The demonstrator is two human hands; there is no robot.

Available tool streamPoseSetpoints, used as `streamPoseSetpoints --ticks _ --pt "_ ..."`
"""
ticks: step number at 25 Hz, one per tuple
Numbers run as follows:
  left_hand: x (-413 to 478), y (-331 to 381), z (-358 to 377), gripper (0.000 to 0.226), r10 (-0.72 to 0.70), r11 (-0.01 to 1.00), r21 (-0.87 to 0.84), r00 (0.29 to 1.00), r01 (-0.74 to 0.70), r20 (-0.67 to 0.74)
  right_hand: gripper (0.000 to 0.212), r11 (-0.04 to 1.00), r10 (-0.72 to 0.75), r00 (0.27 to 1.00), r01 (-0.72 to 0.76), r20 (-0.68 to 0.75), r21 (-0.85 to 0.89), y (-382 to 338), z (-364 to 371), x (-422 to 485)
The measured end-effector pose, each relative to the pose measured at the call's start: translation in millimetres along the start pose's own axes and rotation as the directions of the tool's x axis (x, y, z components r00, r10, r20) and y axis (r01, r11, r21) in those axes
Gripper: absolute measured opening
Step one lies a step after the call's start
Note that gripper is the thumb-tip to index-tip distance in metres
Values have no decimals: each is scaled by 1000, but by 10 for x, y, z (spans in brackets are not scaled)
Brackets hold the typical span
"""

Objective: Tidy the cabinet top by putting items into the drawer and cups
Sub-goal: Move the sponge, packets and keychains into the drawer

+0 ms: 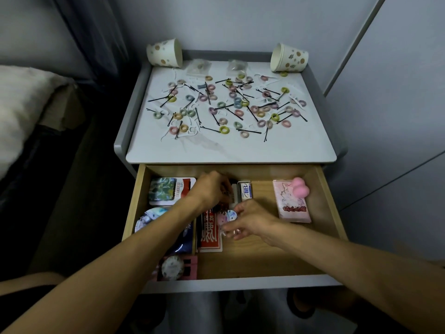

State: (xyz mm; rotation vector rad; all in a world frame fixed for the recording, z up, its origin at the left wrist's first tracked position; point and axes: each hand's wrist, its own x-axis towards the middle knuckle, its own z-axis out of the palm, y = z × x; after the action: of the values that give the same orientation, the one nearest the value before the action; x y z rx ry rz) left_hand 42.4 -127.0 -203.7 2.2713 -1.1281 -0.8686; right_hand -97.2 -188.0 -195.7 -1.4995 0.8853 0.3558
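Head: L hand (210, 189) grip unclear.

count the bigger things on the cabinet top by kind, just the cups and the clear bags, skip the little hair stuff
paper cups: 2, both tipped on their sides at the back corners
clear plastic bags: 2, lying flat between the cups
total: 4
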Motion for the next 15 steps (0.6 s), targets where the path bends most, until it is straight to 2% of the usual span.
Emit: streamPoseSetpoints --ticks 4,8,11,15 --pt "27 -56 33 23 -9 996 89 1000 8 10 26 999 22 1000 -22 -3 -23 56 14 76" --pt "44 -84 55 24 1 989 146 1000 -2 13 12 999 27 999 -29 -32 -41 94 18 134" --pt "58 -99 89 26 9 989 151 1000 -11 11 2 986 37 994 -53 -102 -156 122 5 172" --pt "69 -97 133 27 25 988 152 999 -28 20 4 975 35 987 -67 -154 -212 189 -44 191"
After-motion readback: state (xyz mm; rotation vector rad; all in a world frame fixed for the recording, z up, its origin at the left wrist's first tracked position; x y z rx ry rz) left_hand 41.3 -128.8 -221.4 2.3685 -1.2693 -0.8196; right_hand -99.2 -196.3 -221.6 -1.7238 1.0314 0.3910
